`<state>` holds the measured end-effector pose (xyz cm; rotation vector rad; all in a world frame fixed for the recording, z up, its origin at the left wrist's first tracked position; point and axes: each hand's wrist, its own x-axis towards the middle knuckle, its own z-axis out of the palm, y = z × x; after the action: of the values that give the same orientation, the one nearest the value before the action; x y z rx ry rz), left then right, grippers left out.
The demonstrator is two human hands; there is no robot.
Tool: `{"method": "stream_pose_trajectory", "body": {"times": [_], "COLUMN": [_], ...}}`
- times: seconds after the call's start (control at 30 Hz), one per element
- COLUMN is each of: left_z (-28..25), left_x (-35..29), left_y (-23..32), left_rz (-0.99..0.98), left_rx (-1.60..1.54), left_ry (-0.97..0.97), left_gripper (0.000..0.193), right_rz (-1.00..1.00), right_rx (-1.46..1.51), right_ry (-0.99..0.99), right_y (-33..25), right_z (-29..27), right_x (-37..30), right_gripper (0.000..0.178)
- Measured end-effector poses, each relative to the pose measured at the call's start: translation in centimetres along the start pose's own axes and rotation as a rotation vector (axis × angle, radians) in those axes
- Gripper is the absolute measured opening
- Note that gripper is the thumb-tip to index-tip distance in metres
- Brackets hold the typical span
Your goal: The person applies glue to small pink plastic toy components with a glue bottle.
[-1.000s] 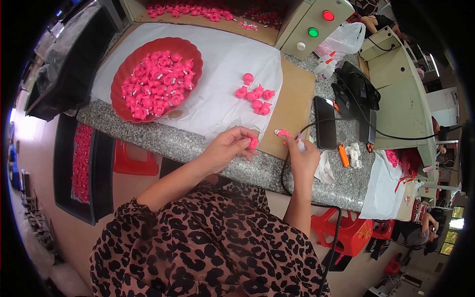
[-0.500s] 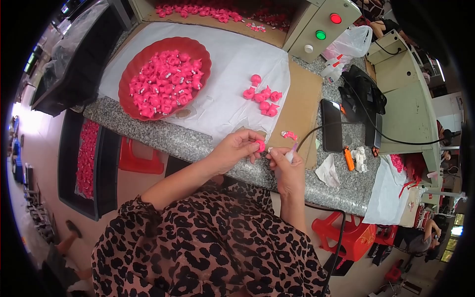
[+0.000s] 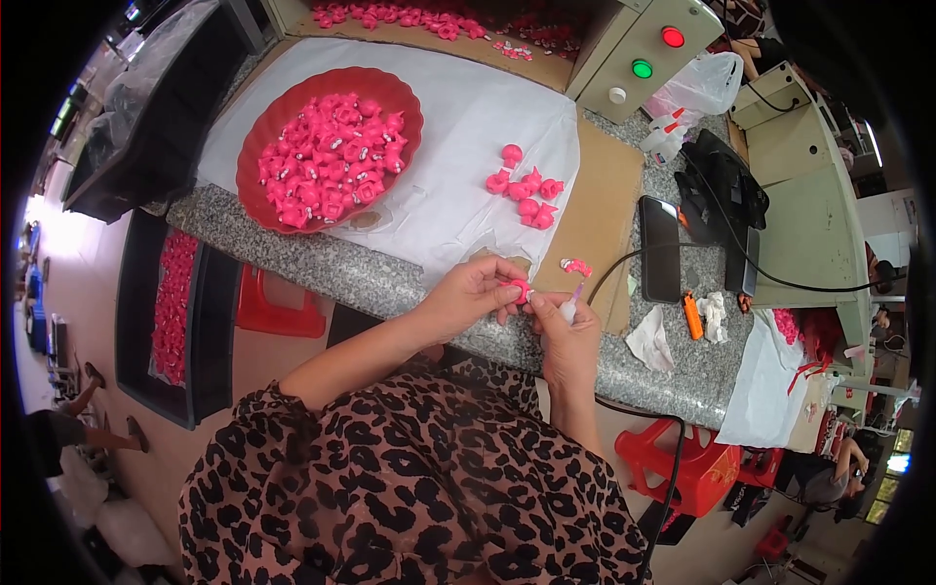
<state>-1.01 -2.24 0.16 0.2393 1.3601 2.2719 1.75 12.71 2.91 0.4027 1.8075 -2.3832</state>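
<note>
Just past the front edge of the stone worktop, my left hand [image 3: 478, 292] pinches a small pink plastic figure piece [image 3: 520, 291]. My right hand [image 3: 568, 336] is closed around a small white bottle with a thin purple tip [image 3: 571, 304], which points up and away. Its thumb and index finger meet the pink piece, and a tiny white part shows between them there. On the cardboard beyond my right hand lie small pink and white bits [image 3: 577, 266]. Several pink figure pieces [image 3: 531, 185] sit loose on the white paper sheet [image 3: 458, 127].
A red scalloped bowl [image 3: 414, 122] heaped with pink pieces stands at left. To the right are a phone [image 3: 660, 249], an orange lighter [image 3: 692, 316], crumpled tissue [image 3: 649, 338] and a black cable. Behind, a machine [image 3: 624, 68] has coloured buttons. Below left is a dark crate [image 3: 216, 341].
My right fingertips have closed the small gap to the pink piece, bringing the tiny white part against it. The view has shifted slightly; the bowl and loose pieces stay in place.
</note>
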Motion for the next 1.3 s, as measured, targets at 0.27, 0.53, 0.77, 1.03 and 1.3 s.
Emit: {"method": "stream_pose_trajectory", "body": {"times": [0.27,0.53,0.77,1.03,1.3], "left_z": [0.1,-0.2,0.1,1.7,1.6], "left_x": [-0.1,-0.2,0.2,-0.1,-0.1], "left_y": [0.2,0.1,-0.4,0.6,0.0], "left_rz": [-0.009,-0.005,0.052,0.018,0.037], "left_rx": [0.007,-0.002,-0.004,0.226,0.16], "left_ry": [0.0,-0.007,-0.035,-0.054,-0.034], "left_gripper": [0.018,0.015,0.015,0.011,0.017], "right_rz": [0.083,0.167,0.209,0.217,0.234], "right_rx": [-0.047,-0.107,0.043,0.259,0.392], "right_ry": [-0.025,-0.081,-0.061,-0.067,-0.061], "right_y": [-0.7,-0.9,-0.6,0.4,0.9], "right_z": [-0.3,-0.1,0.5,0.8,1.7], "right_x": [0.4,0.9,0.5,0.0,-0.4], "right_gripper": [0.013,0.02,0.018,0.017,0.02]}}
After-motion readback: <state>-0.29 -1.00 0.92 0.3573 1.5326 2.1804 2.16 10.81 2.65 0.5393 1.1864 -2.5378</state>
